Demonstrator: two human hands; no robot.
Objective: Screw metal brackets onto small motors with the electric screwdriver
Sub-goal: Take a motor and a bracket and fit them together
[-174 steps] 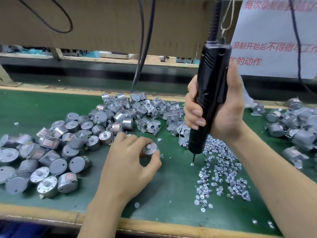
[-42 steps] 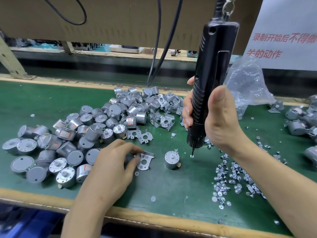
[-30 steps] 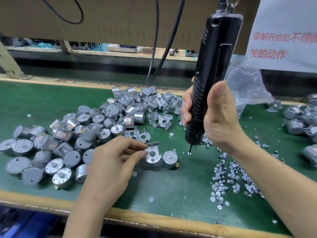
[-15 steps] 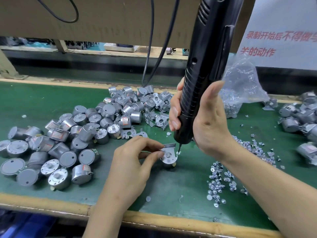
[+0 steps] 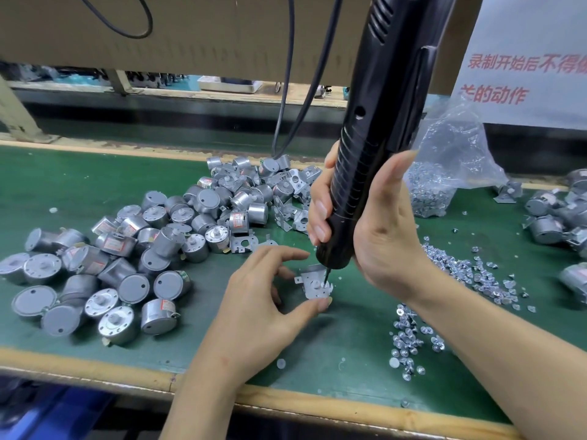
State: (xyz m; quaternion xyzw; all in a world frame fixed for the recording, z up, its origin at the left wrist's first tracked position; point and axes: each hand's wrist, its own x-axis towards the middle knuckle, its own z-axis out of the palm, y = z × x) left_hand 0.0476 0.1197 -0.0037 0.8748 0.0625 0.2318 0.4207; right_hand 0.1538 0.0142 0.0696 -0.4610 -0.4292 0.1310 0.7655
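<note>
Near-upright electric screwdriver (image 5: 374,138) — tip down on bracket (image 5: 313,285)

Worktop: flat bench covered in dark green matting (image 5: 79,182), pale wooden strip along its near edge (image 5: 95,366), a second wooden strip along the far edge. Behind it, a dark lower channel (image 5: 158,112) runs the full width. Overhead, a wide brown board panel (image 5: 206,33) spans the top. Two black cables (image 5: 287,74) hang from it to the far edge of the worktop. Upper right: white paper sign with red Chinese characters (image 5: 524,58). Far left: slanted beige support strut (image 5: 16,112). Distant bench holds a shallow metal tray (image 5: 228,84). Light even, no hard shadows.
</note>
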